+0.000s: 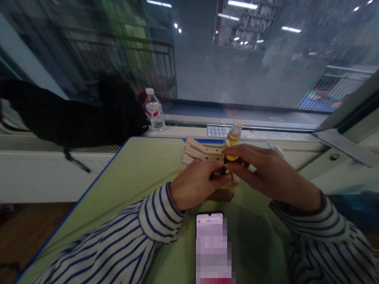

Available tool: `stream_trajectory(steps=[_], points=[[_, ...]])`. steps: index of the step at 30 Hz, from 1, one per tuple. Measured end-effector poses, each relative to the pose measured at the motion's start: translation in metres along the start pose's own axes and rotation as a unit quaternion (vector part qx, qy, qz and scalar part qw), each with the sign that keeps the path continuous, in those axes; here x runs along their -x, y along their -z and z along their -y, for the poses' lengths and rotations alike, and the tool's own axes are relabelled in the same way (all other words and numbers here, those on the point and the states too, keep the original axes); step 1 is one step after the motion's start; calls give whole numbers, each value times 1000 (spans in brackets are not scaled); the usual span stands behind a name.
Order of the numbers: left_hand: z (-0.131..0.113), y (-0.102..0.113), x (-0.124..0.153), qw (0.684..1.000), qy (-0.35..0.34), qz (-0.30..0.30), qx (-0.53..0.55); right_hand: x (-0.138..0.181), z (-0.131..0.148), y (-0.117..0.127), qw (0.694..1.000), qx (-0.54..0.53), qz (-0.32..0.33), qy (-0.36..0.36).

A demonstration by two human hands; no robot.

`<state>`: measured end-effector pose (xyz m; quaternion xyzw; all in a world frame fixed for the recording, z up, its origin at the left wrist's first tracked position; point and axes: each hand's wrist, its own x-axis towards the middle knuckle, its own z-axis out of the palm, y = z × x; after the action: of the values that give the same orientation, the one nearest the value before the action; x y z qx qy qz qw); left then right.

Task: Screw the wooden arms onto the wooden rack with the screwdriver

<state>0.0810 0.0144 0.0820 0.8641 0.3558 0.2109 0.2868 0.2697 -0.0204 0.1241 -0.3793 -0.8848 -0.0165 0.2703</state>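
Note:
Right in front of me, a short black-and-yellow screwdriver (pixel 230 158) is pinched between the fingertips of my right hand (pixel 266 167). My left hand (pixel 194 183) is closed too, its thumb and forefinger pressed at the screwdriver's lower black part. Behind and beneath both hands stands a pale wooden assembly (pixel 204 148) of angled slats with drilled holes. Its lower wooden base (pixel 222 195) shows under my left hand. The screwdriver's tip and much of the wooden assembly are hidden by my fingers.
A phone (pixel 210 244) lies face up on the green table (pixel 142 165) near me. Beyond the assembly is a clear bottle with yellow (pixel 235 133). On the sill are a water bottle (pixel 155 112), a blue-grid card (pixel 217 131) and a black bag (pixel 89 118).

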Motion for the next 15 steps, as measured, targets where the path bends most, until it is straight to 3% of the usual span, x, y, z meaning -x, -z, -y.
stream_trajectory(steps=[15], points=[[0, 3, 0, 1000, -12, -11, 26, 3, 1, 3, 1000, -19, 9, 9]])
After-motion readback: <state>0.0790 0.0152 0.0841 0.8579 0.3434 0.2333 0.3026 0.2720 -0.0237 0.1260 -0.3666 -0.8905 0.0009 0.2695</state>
